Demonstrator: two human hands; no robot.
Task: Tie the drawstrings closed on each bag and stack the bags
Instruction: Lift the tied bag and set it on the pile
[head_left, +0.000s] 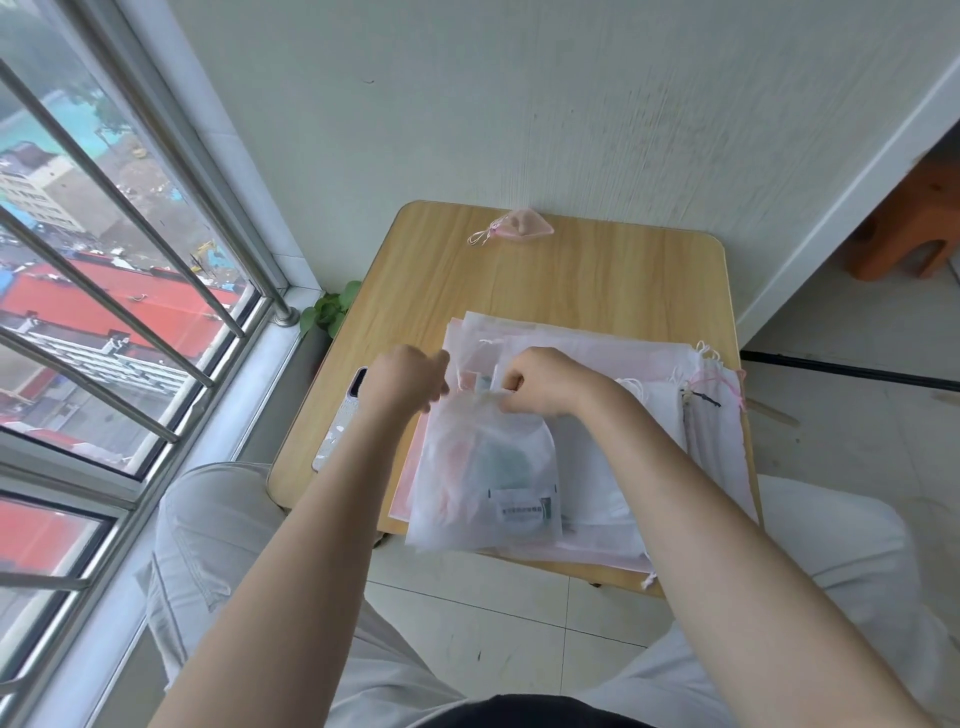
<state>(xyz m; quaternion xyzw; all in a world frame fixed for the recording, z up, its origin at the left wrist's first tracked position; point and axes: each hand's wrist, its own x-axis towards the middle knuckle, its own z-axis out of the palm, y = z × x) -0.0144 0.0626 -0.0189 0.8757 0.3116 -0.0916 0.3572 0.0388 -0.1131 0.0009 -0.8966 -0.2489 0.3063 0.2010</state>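
bag in hand: white see-through bag (485, 467) lies on top of the flat pile of bags (597, 353) on the bench (545, 270), mouth end away from me
left hand (402, 379): fingers curled, looks like it's pinching a cord at the bag's mouth, bit blurry tho
right hand (545, 382): curled tight, pinching the gathered top
risk: cord slips out of the pinch and the knot ends up loose
other risk: tugging drags the slippery pile toward the bench edge, or nudges the phone (340, 415) off the left side
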